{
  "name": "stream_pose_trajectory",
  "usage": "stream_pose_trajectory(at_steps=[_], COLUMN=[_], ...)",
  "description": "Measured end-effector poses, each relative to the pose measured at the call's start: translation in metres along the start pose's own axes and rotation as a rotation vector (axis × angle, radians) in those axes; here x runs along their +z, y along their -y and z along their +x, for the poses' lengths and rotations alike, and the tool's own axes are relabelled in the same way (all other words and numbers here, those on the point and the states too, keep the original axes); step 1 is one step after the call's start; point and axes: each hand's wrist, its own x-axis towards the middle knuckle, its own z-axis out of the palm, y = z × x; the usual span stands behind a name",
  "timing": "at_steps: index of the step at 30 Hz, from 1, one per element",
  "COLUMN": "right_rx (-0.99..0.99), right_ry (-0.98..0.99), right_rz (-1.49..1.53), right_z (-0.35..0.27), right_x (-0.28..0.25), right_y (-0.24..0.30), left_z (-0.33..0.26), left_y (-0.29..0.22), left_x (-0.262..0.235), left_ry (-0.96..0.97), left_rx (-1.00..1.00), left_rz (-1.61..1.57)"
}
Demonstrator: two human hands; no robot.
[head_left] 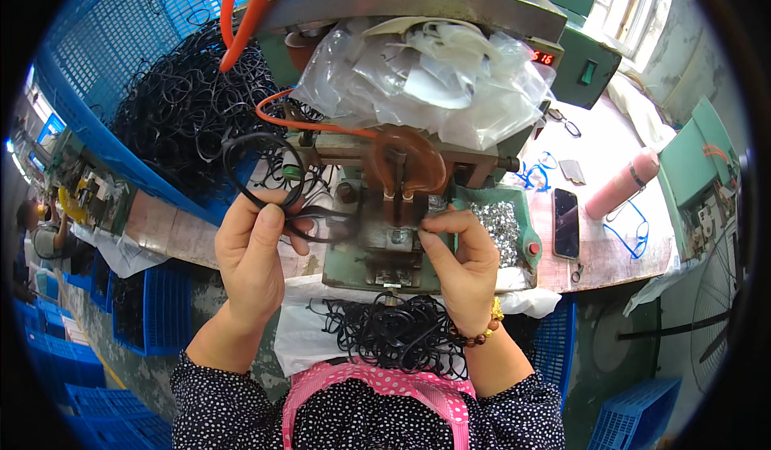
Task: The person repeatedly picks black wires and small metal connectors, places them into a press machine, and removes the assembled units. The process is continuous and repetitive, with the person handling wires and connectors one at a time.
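My left hand (253,249) is closed on a thin black loop (265,173), which stands up above my fingers. A second dark loop (328,223), smeared by motion, stretches from these fingers toward the die of a green bench press (345,265). Beside the die's right side, my right hand (464,261) has its thumb and forefinger pinched together; whatever lies between them is too small to make out. An amber, see-through guard (424,161) sits over the die. Below the press, a heap of black loops (393,329) lies on my lap.
At upper left, a blue crate (80,121) holds many tangled black loops (189,113). Clear plastic bags (434,81) hang on the press front. To the right are a green tray of small bits (526,209), a phone (565,223), a pink bottle (624,183) and a fan (715,313).
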Motion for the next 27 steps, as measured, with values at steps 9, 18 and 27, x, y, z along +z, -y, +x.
stream_pose_trajectory(at_steps=[9, 18, 27], right_rx=[-0.057, 0.040, 0.103], right_ry=[-0.148, -0.106, 0.025], right_rz=[-0.039, 0.064, 0.105], right_z=[0.003, -0.002, 0.005], right_x=[0.027, 0.038, 0.025], right_y=[-0.018, -0.007, -0.007], left_z=[0.025, 0.024, -0.005], left_y=[0.007, 0.011, 0.002], left_x=[0.013, 0.013, 0.027], left_ry=[-0.036, -0.043, 0.088], left_rx=[0.084, 0.115, 0.132], left_rz=[-0.034, -0.008, 0.197])
